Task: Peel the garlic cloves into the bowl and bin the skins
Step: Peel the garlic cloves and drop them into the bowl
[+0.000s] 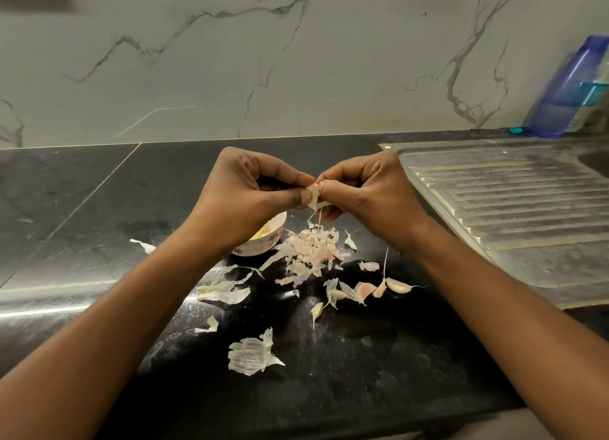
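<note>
- The left hand and right hand meet above the table, fingers curled, both pinching one garlic clove between thumbs and fingertips
- A strip of loose skin hangs from it
- Directly below lies a pile of skins, just beside the bowl, which is partly hidden under the left wrist
- Nearer the person, a few unpeeled cloves lie among scattered skins, and a large husk lies apart
- A steel drainboard sits to the right, with a blue bottle behind it
</note>
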A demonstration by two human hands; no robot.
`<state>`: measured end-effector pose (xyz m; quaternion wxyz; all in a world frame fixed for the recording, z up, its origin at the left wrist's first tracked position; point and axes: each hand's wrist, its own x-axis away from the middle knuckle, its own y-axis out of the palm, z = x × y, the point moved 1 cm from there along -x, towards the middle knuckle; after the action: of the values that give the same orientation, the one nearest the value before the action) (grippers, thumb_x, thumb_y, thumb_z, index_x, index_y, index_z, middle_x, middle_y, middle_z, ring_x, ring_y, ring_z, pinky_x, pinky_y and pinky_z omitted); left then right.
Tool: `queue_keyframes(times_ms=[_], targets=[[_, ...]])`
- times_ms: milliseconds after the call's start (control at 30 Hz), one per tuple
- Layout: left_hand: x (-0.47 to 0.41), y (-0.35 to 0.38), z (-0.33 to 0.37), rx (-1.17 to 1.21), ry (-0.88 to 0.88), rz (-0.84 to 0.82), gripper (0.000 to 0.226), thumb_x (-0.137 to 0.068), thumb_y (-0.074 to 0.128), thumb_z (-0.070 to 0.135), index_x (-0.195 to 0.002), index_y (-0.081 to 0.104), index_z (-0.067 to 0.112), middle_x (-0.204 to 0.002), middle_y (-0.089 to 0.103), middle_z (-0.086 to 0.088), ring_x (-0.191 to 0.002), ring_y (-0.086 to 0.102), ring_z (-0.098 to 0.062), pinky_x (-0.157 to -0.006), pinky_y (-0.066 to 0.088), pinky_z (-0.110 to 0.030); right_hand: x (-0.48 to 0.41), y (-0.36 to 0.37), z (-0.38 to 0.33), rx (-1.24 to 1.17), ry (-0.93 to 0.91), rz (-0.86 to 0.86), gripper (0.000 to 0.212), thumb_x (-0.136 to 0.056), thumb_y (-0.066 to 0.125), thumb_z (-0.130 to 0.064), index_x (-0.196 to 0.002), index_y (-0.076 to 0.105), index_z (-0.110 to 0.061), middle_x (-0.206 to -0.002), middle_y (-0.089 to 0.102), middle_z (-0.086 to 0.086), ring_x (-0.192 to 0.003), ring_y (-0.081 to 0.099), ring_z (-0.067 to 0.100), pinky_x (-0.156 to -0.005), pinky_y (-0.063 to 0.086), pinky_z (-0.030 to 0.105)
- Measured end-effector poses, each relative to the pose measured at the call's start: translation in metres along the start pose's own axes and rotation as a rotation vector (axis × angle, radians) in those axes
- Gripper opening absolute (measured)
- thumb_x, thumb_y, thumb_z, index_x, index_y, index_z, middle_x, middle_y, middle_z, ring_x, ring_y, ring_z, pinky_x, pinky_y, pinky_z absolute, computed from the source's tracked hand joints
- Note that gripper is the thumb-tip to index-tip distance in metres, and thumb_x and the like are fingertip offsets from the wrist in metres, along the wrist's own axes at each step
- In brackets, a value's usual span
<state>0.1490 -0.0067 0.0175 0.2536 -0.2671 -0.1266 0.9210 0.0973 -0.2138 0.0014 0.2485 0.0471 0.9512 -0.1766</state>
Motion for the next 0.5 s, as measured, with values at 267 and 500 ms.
queue_keyframes(times_ms=[267,500], targets=[[-0.001,-0.005,0.003,0.107,-0.037,0.002,0.023,-0.085,0.079,0.002,-0.108,0.078,0.003,-0.1,0.082,-0.007,-0.094,0.08,-0.023,-0.085,0.063,-0.028,-0.002,-0.012,-0.005,-0.088,0.055,-0.069,0.011,-0.096,0.074,-0.002,-0.103,0.079,0.005,-0.091,0.081,0.016,-0.079,0.079,0.033,-0.072,0.067,0.035],[-0.001,-0.004,0.002,0.057,-0.026,0.015,0.023,-0.084,0.081,0.005,-0.106,0.079,0.003,-0.098,0.082,-0.006,-0.09,0.08,-0.022,-0.083,0.064,-0.027,-0.002,-0.01,-0.003,-0.025,0.069,-0.14,0.012,-0.096,0.075,-0.002,-0.105,0.079,0.004,-0.089,0.081,0.014,-0.08,0.08,0.03,-0.075,0.067,0.034]])
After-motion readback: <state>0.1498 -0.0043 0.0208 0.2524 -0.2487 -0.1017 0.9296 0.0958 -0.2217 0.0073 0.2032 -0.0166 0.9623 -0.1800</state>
